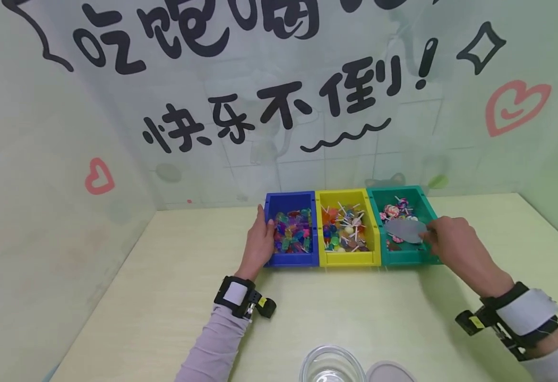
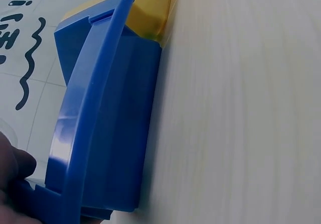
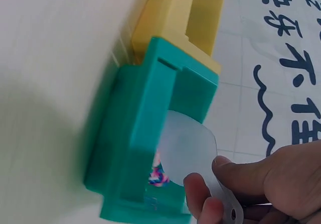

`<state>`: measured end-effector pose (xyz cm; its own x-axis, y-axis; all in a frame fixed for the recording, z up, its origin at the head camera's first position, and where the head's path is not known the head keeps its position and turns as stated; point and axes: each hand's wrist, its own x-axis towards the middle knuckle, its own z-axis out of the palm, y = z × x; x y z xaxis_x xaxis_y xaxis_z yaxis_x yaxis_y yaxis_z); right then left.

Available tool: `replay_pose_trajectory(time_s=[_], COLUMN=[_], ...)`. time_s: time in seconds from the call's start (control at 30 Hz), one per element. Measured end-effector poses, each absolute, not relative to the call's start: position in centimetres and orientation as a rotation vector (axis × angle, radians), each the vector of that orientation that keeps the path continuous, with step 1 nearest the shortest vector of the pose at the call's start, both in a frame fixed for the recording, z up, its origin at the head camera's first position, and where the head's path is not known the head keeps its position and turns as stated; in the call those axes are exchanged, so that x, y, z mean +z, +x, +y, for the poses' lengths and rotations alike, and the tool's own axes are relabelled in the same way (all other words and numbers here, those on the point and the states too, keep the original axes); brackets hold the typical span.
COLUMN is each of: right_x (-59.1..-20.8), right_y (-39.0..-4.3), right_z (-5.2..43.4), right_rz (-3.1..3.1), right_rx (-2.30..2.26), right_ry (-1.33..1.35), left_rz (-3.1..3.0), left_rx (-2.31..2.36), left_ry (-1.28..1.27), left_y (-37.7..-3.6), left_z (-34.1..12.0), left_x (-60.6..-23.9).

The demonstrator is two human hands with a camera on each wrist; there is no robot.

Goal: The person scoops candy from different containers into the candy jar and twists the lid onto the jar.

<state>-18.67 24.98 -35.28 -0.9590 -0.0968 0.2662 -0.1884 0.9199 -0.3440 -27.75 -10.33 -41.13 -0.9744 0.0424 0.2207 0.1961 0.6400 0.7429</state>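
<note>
Nearest, a clear jar (image 1: 331,349) beside a pale round lid (image 1: 391,372) sits on my side of the yellow bin (image 1: 350,259). Left of that bin, my left hand (image 1: 259,239) grips the blue bin (image 1: 292,259); right of it, my right hand (image 1: 459,249) pinches a translucent scoop (image 1: 405,231) over swirled candies (image 1: 391,211) in the teal bin (image 1: 410,258). No candy shows in the jar's visible part, so scooping seems early, mostly left to do. Beyond the yellow bin, wall writing (image 1: 274,114) reads "快乐不倒!" under a cropped "吃饱" line.

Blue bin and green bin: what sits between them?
The yellow bin of lollipops sits between the blue bin and the green bin, as the head view shows.
</note>
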Motion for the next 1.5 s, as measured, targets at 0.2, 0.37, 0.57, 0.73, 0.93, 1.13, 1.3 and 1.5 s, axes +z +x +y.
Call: replay_pose_trajectory(time_s=[0.2,0.37,0.57,0.73,0.93,1.13,1.3,1.5], right_x=[-33.5,-32.0,-30.3,-29.4,-28.4,-27.4,-27.4,-27.9], right_y=[-18.0,-17.2,-16.9,-17.3,-18.4,-20.0,-21.0,-21.9], right_z=[25.8,26.4,26.2,25.9,26.0,26.0,25.7,25.8], right_rz=[-2.856,-2.881,-2.949,-3.08,-3.218,-3.37,-3.466,-3.526], right_rx=[0.504,0.425,0.326,0.287,0.231,0.238,0.282,0.301], right_ry=[0.252,0.311,0.365,0.342,0.343,0.351,0.369,0.394], left_rz=[-2.682,-2.681,-2.671,-2.685,-2.697,-2.709,-2.709,-2.719], left_rx=[-1.258,-1.255,-1.248,-1.258,-1.269,-1.28,-1.288,-1.273], left_ry=[-0.193,-0.194,-0.198,-0.194,-0.191,-0.192,-0.208,-0.24], left_y=[-27.9,-28.1,-28.2,-28.3,-28.2,-28.3,-28.2,-28.4], left_z=[-10.6,-10.9,-11.2,-11.3,-11.3,-11.2,-10.9,-10.6], left_x=[-41.2,-41.1,-41.1,-41.1,-41.0,-41.0,-41.2,-41.4])
